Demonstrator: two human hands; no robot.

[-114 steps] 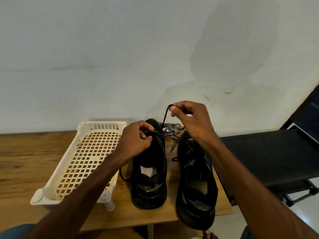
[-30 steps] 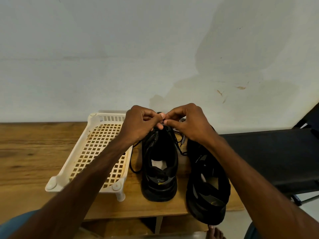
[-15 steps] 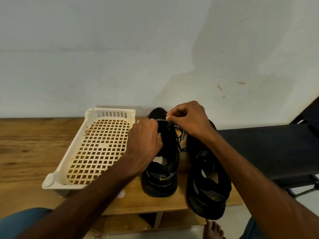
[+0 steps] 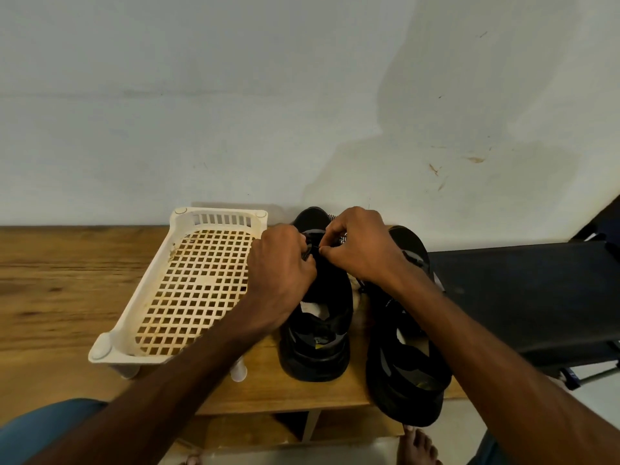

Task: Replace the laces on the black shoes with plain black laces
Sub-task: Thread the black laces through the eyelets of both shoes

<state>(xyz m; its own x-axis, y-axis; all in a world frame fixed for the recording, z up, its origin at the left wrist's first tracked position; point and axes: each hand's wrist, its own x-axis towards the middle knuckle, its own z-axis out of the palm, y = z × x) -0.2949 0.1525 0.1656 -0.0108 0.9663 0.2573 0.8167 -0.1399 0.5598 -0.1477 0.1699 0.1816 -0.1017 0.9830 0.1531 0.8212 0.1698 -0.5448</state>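
Two black shoes stand heel-toward-me on the wooden table (image 4: 67, 297). Over the front of the left shoe (image 4: 318, 333) both hands meet. My left hand (image 4: 281, 273) has its fingers curled on the plain black lace (image 4: 310, 248) at the shoe's eyelets. My right hand (image 4: 359, 250) pinches the same lace between thumb and forefinger. The right shoe (image 4: 406, 367) overhangs the table's front edge, untouched. A bit of the black-and-white patterned lace (image 4: 343, 238) shows behind my right hand, near the wall; most of it is hidden.
A cream plastic lattice tray (image 4: 188, 283) stands left of the shoes, close to my left forearm. A black bench-like surface (image 4: 530, 297) adjoins the table on the right. The wall lies right behind the shoes. A bare foot (image 4: 419, 444) shows below.
My right hand has come down from the raised lace to the left shoe's front, close against my left hand. The view has shifted slightly; shoes and tray have not moved.
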